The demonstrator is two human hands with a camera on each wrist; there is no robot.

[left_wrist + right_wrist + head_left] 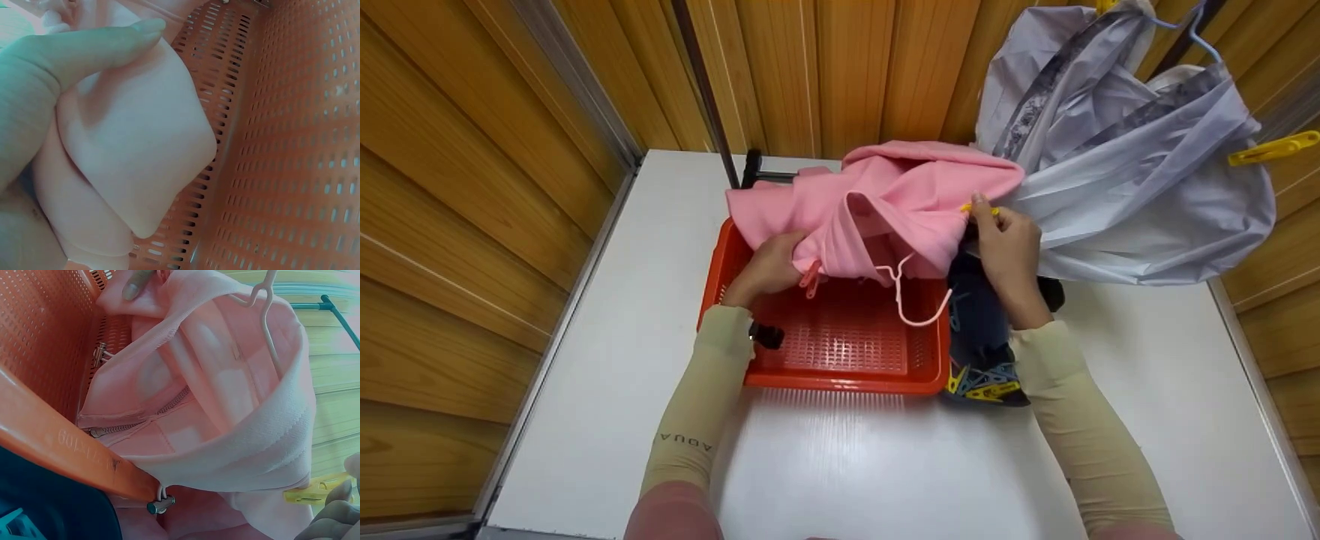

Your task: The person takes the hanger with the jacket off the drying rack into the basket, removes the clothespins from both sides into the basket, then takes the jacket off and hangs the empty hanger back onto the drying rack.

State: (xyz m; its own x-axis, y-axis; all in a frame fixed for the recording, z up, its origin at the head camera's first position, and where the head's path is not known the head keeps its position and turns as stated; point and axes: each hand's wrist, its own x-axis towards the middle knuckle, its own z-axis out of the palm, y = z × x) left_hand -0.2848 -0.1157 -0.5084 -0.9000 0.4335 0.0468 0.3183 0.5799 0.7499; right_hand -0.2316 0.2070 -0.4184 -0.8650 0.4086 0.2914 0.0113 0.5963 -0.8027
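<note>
A pink garment (810, 202) with a wide stitched opening lies bunched over the back of a red plastic basket (840, 386). My left hand (771, 266) grips its left side, thumb laid over a fold of cloth (135, 135). A red clothespin (810, 279) sits on the edge near that hand. On the right, my right hand (1009, 251) pinches a yellow clothespin (306, 495), its tip at the garment's edge. From the opening sticks the hook of a pale hanger (900, 300). The right wrist view shows a zipper (169, 408) inside the opening.
A dark container (979, 330) with yellow and blue clothespins (994, 390) stands right of the basket. Grey-white cloth (1147, 195) hangs at the right from a blue hanger (1204, 37), with a yellow clothespin (1271, 148) on it. A dark pole (701, 82) rises behind the white table (607, 360).
</note>
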